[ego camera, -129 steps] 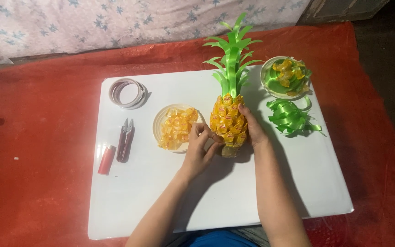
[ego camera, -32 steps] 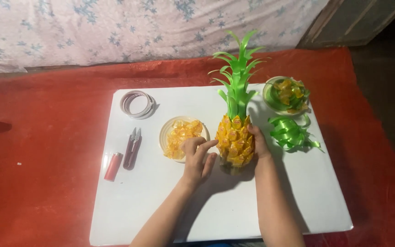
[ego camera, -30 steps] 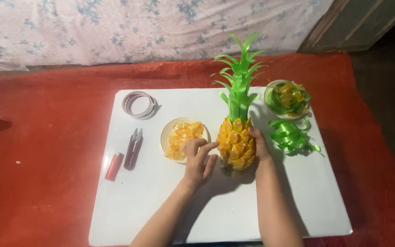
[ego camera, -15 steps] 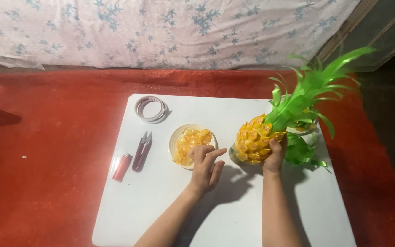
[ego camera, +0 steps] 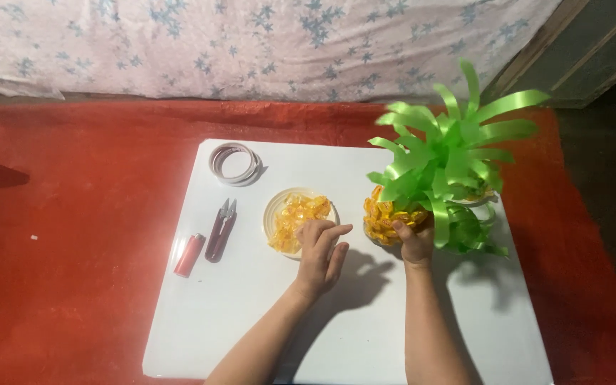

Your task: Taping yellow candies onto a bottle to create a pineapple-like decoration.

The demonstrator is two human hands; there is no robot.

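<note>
Red cloth [ego camera: 73, 285] is covering the floor across the whole frame, patterned fabric [ego camera: 251, 43] running along the top. White board [ego camera: 365, 335] is sitting centre to lower right. Ribbon pineapple [ego camera: 436, 178] is leaning toward the camera at centre right, green ribbon leaves fanning toward the upper right, yellow-orange body low at its left. Right hand [ego camera: 417, 242] is gripping that body from below, fingers wrapped on it. Left hand [ego camera: 320, 251] is resting over the lower edge of the bowl of orange ribbon pieces [ego camera: 295, 217] at centre, fingers loosely curled, pinching nothing I can make out. Ribbon roll [ego camera: 234, 162] is lying upper left on the board. Snips [ego camera: 221, 228] and red lighter [ego camera: 190, 254] are lying side by side at the left edge.
</note>
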